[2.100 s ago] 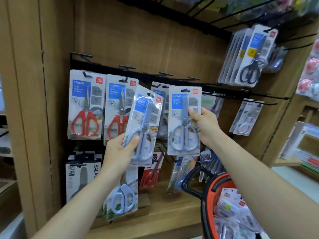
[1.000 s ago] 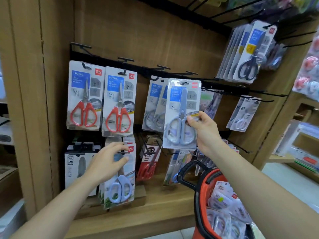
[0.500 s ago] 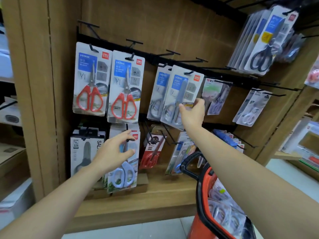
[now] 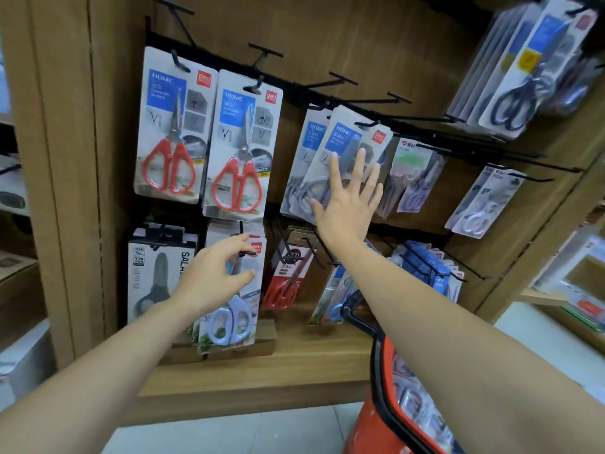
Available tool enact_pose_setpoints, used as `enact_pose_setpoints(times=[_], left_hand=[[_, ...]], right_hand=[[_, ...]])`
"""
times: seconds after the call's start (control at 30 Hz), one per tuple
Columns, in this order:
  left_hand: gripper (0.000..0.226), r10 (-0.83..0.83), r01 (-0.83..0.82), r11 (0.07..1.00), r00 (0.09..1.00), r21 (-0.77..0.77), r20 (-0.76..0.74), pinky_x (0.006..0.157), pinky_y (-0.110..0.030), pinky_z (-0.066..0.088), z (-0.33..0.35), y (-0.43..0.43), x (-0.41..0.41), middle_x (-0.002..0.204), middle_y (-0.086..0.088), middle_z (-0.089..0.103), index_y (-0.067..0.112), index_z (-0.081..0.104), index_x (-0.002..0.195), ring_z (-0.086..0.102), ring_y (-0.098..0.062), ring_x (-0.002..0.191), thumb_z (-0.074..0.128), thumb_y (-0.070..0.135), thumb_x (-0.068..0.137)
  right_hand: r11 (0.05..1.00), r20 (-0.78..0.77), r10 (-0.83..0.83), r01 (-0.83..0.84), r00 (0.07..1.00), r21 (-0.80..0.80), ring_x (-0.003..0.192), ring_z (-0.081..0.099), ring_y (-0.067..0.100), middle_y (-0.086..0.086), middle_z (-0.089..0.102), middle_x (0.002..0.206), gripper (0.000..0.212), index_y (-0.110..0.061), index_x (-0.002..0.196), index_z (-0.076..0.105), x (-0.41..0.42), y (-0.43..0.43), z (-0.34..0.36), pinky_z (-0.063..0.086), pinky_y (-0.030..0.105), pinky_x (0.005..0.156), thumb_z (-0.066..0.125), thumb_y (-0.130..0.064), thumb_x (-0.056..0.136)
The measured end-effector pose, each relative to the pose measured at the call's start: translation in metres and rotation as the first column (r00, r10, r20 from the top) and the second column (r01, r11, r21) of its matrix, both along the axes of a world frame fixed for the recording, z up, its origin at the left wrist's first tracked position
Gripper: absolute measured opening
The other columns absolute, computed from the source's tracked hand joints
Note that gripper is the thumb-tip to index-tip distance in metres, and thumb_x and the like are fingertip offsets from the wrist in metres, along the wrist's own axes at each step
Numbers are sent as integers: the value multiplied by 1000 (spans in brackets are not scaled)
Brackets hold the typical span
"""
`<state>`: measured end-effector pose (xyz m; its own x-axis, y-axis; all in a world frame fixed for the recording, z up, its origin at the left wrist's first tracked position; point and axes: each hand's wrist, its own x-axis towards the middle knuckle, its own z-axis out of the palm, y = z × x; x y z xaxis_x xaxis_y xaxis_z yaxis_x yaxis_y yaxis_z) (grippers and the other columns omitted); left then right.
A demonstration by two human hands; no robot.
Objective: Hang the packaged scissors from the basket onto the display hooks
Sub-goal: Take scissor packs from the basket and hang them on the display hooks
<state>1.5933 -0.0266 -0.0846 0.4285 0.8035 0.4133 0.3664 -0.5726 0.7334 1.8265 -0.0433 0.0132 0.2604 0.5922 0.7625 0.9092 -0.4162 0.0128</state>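
A pack of grey-handled scissors point(image 4: 352, 139) hangs on a black hook point(image 4: 366, 123) in the upper row, in front of another like it. My right hand point(image 4: 348, 204) is spread flat with straight fingers over the pack's lower half and holds nothing. Lower down, my left hand point(image 4: 216, 276) hovers with loosely curled fingers before a pale-blue scissors pack point(image 4: 235, 306) on the lower row, gripping nothing. The red basket point(image 4: 383, 371) with black rim sits at the bottom right under my right arm, with more packs inside.
Two red-handled scissors packs point(image 4: 176, 126) hang at the upper left. A black boxed pair point(image 4: 157, 273) and red packs point(image 4: 288, 276) fill the lower row. Black-handled scissors point(image 4: 523, 67) hang at the top right, white ones point(image 4: 484, 201) to the right. Bare hooks point(image 4: 366, 80) stick out above.
My right hand hung the grey scissors pack on the hook, let go and now lies flat against it. My left hand, after hanging its pack, dropped to the lower row.
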Motion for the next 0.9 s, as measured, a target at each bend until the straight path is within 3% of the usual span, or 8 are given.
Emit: enact_pose_setpoints(times=[0.13, 0.27, 0.4, 0.47, 0.63, 0.73, 0.8, 0.9], left_hand=[[27, 6, -7, 1000, 1000, 9, 12, 98, -38, 50, 4, 2, 1, 151, 10, 54, 25, 74, 114, 63, -13, 105, 78, 19, 88], [27, -10, 10, 1000, 1000, -12, 18, 101, -39, 50, 2, 5, -2, 152, 12, 53, 27, 74, 114, 61, -13, 112, 77, 18, 88], [31, -5, 5, 1000, 1000, -18, -15, 104, -42, 50, 2, 4, -2, 154, 16, 50, 32, 72, 117, 59, -13, 124, 77, 21, 89], [30, 20, -21, 1000, 999, -14, -37, 104, -45, 51, 6, 2, -2, 153, 17, 51, 33, 72, 117, 57, -14, 130, 77, 24, 88], [32, 196, -161, 972, 957, 172, -215, 103, -43, 43, 21, -9, 8, 140, 9, 65, 29, 77, 114, 55, -28, 129, 69, 40, 86], [36, 248, -178, 918, 955, 355, -162, 96, -45, 40, 24, -27, 28, 113, 4, 76, 24, 80, 103, 58, -30, 116, 60, 43, 80], [28, 140, -86, 921, 983, 381, -116, 90, -45, 45, 28, -45, 48, 103, 2, 77, 22, 79, 99, 62, -30, 106, 61, 37, 82], [28, -130, 165, 926, 984, 340, -122, 85, -46, 52, 33, -81, 83, 98, 5, 76, 23, 79, 97, 64, -26, 99, 61, 39, 83]], right_hand=[[991, -7, 11, -12, 1000, -131, 156, -14, 43, 13, -19, 171, 90, -40, 164, 4, 8, 16, 7, 0, 61, 124, 58, -63, 95], [950, -103, -18, -15, 995, -312, 157, -17, 37, 9, -27, 169, 91, -44, 163, -2, 7, 45, 28, 1, 58, 127, 56, -64, 95], [906, -209, 18, -104, 978, -410, 158, -14, 34, 7, -26, 169, 95, -44, 163, 2, 12, 66, 47, 4, 57, 128, 63, -62, 92], [867, -262, 56, -177, 963, -465, 160, -4, 29, 4, -22, 171, 91, -41, 163, 10, 20, 65, 55, 10, 57, 127, 66, -56, 93], [794, -388, 267, -429, 882, -431, 157, 18, 23, 0, -1, 174, 83, -35, 163, 24, 48, 6, 49, 30, 47, 122, 71, -42, 95], [762, -421, 373, -532, 827, -370, 155, 25, 24, 5, 20, 171, 70, -26, 159, 38, 60, -57, 26, 30, 42, 120, 70, -37, 97], [764, -437, 429, -576, 791, -292, 143, 45, 24, 8, 46, 156, 54, -18, 147, 56, 69, -101, 8, 39, 39, 115, 73, -29, 96], [774, -533, 442, -607, 722, -180, 97, 70, 11, 3, 73, 109, 30, -10, 119, 75, 85, -167, -21, 54, 26, 87, 76, -18, 90]])
